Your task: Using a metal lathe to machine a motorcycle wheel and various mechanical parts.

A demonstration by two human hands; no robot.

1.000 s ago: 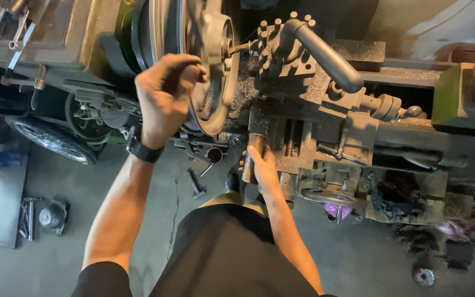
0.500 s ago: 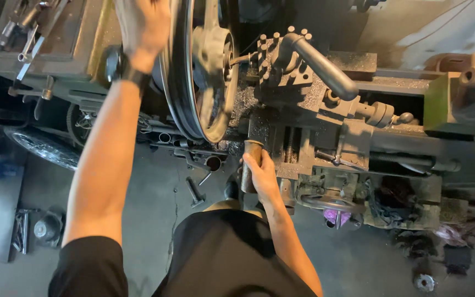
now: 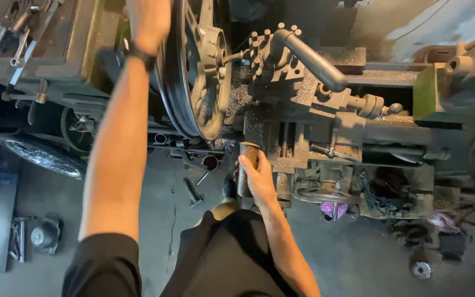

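Greasy cast-iron lathe (image 3: 325, 126) fills most of the shot, chips all over the carriage. Big dark flywheel-looking wheel (image 3: 193, 71) is mounted just left of the tool post; left hand (image 3: 148, 22) rests on its rim up top, can't tell if that grip is closed. Below it, right hand (image 3: 259, 179) has its grip wrapped around a rusty brown handle (image 3: 247, 159) on the carriage front. Wheel's mounted, cutting looks not yet underway.

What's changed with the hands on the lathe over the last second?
The left hand let go of the front of the big round workpiece and reached up over its top edge. The right hand stayed wrapped on the brown handle at the carriage, and the tool post looks unmoved.
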